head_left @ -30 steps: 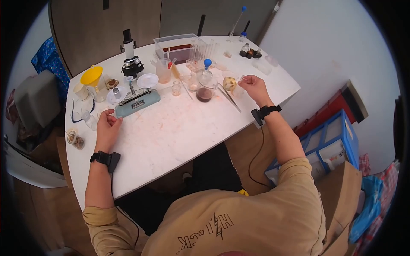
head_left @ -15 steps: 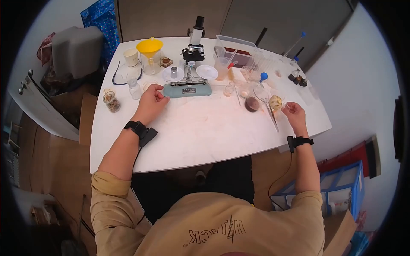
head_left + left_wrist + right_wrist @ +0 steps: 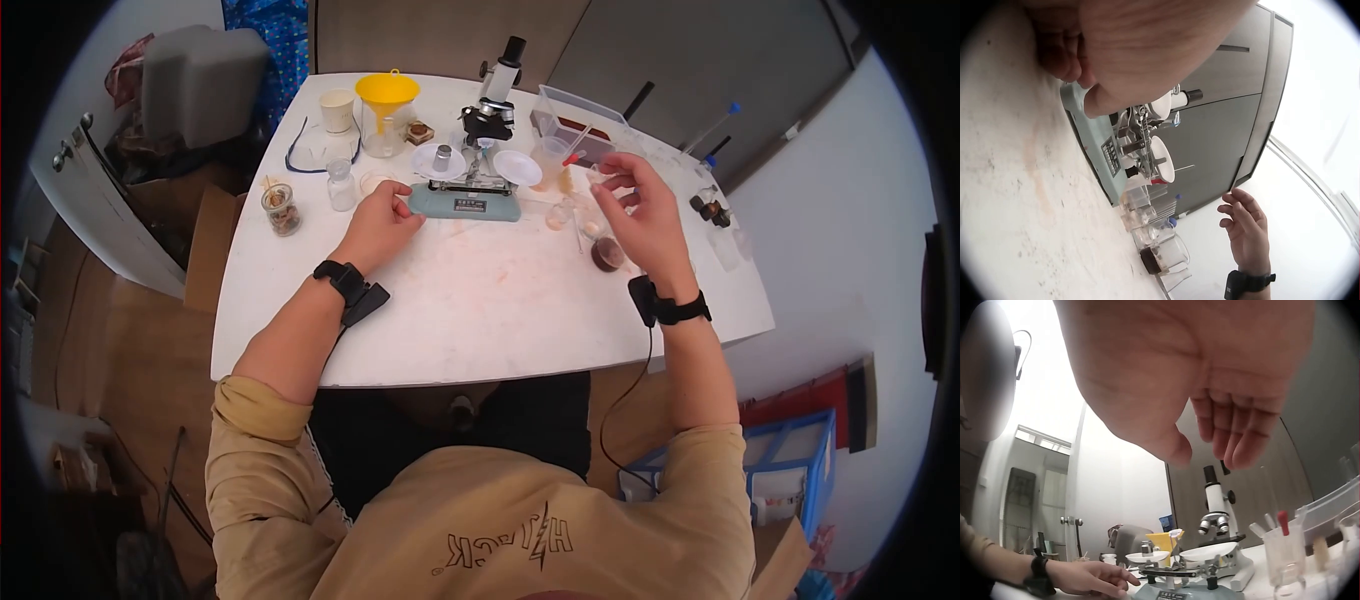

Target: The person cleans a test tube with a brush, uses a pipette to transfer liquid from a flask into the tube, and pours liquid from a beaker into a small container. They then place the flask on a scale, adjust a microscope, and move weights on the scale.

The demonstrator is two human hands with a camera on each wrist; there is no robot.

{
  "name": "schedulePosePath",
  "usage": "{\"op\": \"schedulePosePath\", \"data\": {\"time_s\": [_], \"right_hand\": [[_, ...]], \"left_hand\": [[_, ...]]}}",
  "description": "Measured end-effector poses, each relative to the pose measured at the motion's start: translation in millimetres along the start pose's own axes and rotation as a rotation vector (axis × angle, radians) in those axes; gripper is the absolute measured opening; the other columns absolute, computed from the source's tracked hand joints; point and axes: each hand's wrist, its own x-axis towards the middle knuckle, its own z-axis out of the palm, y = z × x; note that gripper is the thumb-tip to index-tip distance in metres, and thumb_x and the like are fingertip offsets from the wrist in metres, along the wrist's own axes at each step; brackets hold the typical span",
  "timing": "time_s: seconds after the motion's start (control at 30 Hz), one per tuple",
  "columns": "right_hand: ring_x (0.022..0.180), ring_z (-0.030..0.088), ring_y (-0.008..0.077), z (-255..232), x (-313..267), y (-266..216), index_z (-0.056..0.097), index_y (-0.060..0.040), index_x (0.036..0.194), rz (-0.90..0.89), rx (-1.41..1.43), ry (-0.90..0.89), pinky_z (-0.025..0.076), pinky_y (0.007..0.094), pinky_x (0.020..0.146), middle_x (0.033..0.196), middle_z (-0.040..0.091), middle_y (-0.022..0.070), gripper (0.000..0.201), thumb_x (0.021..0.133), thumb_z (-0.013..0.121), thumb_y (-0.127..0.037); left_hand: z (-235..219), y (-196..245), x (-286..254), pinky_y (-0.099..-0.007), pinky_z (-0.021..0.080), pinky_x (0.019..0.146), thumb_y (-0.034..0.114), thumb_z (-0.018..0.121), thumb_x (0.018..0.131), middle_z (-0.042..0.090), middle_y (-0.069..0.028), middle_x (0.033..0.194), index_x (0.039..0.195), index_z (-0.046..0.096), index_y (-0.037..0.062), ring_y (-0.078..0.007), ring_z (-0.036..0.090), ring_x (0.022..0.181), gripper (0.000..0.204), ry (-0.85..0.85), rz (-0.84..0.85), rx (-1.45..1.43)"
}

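At the left end of a pale green balance scale [image 3: 462, 203], my left hand [image 3: 385, 225] holds the base, thumb at its front corner and fingers behind. The left wrist view shows that thumb close against the base [image 3: 1094, 140]. A metal weight [image 3: 442, 157] sits on the left pan; the right pan [image 3: 518, 168] is bare. My right hand [image 3: 645, 215] is raised in the air over the glassware, fingers loosely bent and spread from the thumb. Nothing shows in that palm [image 3: 1204, 369] in the right wrist view. Below it stands a flask of dark liquid [image 3: 606, 254].
Behind the scale is a microscope [image 3: 495, 95]. A yellow funnel [image 3: 387, 92], paper cup [image 3: 338, 110], safety glasses [image 3: 310, 160], glass bottle [image 3: 341, 186] and filled jar [image 3: 281, 210] stand left. A clear plastic bin [image 3: 580, 120] and small dark bottles [image 3: 710, 207] stand right.
My right hand has lifted from the table's right side and moved left, its pinched fingers now parted. My left hand keeps its place at the scale. The head view has turned right-to-left across the table.
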Motion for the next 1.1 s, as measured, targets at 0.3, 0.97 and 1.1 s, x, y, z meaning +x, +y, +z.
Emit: {"op": "schedulePosePath", "data": {"time_s": [0.3,0.97,1.1], "right_hand": [[0.107,0.078,0.0337,130,73,-54,0.072,-0.0009,0.141,-0.154,-0.186,-0.292,0.063,0.0448,0.093,0.136,0.077,0.021,0.043,0.105,0.076,-0.024],[0.103,0.075,0.041,171,87,-84,0.076,0.0023,0.117,-0.265,-0.005,-0.197,0.06,0.0469,0.09,0.114,0.076,0.0213,0.019,0.102,0.077,-0.01],[0.1,0.077,0.0373,208,88,-110,0.078,0.0023,0.114,-0.329,0.055,-0.355,0.062,0.0456,0.089,0.11,0.079,0.0206,0.019,0.1,0.078,-0.01]], "left_hand": [[-1,7,-4,-0.0306,0.057,0.079,0.017,0.087,0.098,0.068,-0.002,0.093,0.133,0.067,-0.0002,-0.0132,0.066,0.084,0.044,-0.002,-0.006,-0.008],[-9,31,-15,-0.0381,0.056,0.071,0.023,0.086,0.095,0.075,-0.009,0.084,0.098,0.074,0.0028,-0.0223,0.071,0.076,0.024,-0.159,0.017,0.093],[-4,23,-8,-0.0435,0.06,0.09,0.023,0.083,0.097,0.08,-0.0149,0.106,0.112,0.076,0.0056,-0.0335,0.076,0.102,0.024,-0.206,0.053,0.105]]}}
